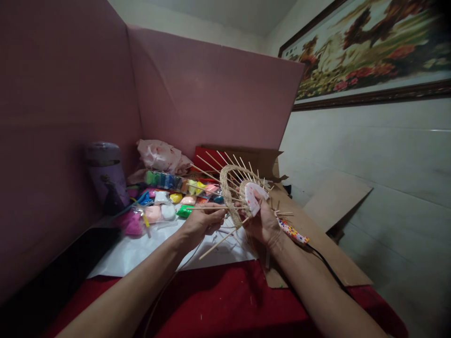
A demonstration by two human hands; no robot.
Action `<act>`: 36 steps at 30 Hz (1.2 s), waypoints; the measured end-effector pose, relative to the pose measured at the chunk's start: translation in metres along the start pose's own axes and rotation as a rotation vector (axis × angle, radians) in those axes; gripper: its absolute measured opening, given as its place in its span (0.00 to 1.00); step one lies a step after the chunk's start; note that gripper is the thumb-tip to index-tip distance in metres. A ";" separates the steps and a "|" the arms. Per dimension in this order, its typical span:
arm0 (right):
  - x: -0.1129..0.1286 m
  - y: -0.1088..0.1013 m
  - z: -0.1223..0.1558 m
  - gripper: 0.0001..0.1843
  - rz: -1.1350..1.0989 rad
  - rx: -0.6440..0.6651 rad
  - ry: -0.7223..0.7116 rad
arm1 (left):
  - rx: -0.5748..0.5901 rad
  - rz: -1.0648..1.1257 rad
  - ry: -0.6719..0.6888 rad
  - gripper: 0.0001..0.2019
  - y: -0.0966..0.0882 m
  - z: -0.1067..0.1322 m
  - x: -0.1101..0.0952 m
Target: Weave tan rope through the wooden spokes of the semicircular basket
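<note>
A half-woven basket-like piece with thin wooden sticks (pixel 206 168) fanning out from a pale, pink-spotted disc (pixel 251 199) is held up over the table. Beige twine (pixel 226 188) winds through the sticks in a band, leaving a gap around the disc. My right hand (pixel 262 225) grips the disc, thumb on its face and fingers behind. At the left edge of the weave, my left hand (pixel 207 219) is closed, its fingertips pinching near a stick and the twine. A loose strand of twine trails below the left hand towards the table's front edge.
Bagged coloured clay (pixel 168 212) lies on white paper (pixel 116 260) behind my left hand. A purple tumbler (pixel 109 180) stands left, near a dark flat object (pixel 77 258). On cardboard (pixel 327 258) at right lies a flower-patterned tool (pixel 292 231) with a black cord. Red cloth (pixel 225 300) covers the table.
</note>
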State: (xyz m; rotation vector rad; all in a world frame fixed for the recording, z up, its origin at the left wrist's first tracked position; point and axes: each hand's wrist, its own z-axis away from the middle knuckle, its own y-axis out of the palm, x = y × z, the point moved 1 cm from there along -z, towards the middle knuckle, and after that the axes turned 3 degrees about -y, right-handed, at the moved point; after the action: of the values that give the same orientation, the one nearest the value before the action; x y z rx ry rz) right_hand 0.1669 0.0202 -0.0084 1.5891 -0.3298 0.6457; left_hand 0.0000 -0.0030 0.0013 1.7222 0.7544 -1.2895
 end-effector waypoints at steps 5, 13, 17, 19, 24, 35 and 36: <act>0.001 0.003 0.001 0.14 -0.008 0.022 -0.025 | 0.077 -0.074 0.003 0.13 0.000 0.003 0.001; 0.001 0.002 0.002 0.14 0.030 0.019 -0.042 | 0.093 -0.126 -0.074 0.16 -0.003 0.002 0.005; 0.002 0.006 0.003 0.09 0.055 -0.009 -0.071 | 0.002 -0.089 0.008 0.16 -0.007 -0.002 0.004; 0.002 0.009 0.005 0.07 0.063 -0.021 -0.086 | -0.083 -0.077 0.043 0.15 -0.011 -0.005 0.005; -0.002 0.011 0.008 0.10 0.103 -0.006 -0.041 | -0.260 -0.019 0.047 0.13 -0.019 -0.010 0.010; -0.018 0.017 0.016 0.11 0.107 0.143 -0.054 | -0.355 0.000 0.115 0.13 -0.015 -0.014 0.013; -0.020 0.018 0.017 0.11 0.105 0.143 -0.060 | -0.368 0.012 0.095 0.13 -0.015 -0.015 0.013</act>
State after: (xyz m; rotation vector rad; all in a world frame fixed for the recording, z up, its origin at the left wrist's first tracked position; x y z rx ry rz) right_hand 0.1445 -0.0018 -0.0057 1.7390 -0.4214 0.7160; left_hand -0.0018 0.0166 -0.0132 1.4927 0.9690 -0.9921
